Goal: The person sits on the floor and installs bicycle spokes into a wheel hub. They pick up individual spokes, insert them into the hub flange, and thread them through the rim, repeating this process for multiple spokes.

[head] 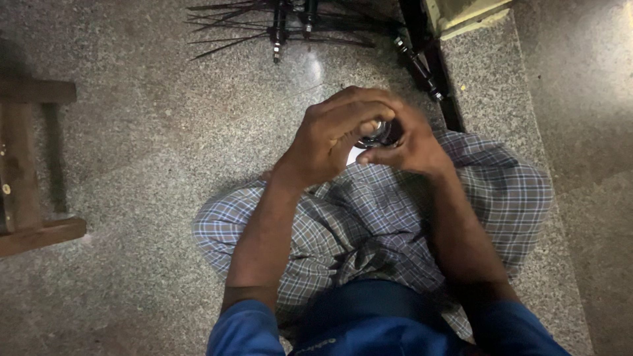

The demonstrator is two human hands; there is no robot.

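While I sit cross-legged on the floor (132, 158), both hands meet over my lap. Left hand (333, 135) curls over the top of a small round metal part (379, 134), fingers closed round it. Right hand (412, 148) pinches it from the side, thumb and fingers shut on its rim. Part is mostly hidden; only a dark shiny edge shows between the fingers, so I cannot tell just what it is. A bit of white (355, 155) shows below it, maybe paper or cloth.

Checked cloth (369, 217) covers my knees beneath the hands. Ahead on the floor lies a bundle of thin dark spokes (231, 26) with black fittings (290, 26); a dark bar (422, 66) runs to the right of them. Wooden frame (26, 165) at far left.

Judgement: grip stays best low over the lap, so a slip drops the part on cloth, not stone. One hand should hold firm while the other works.
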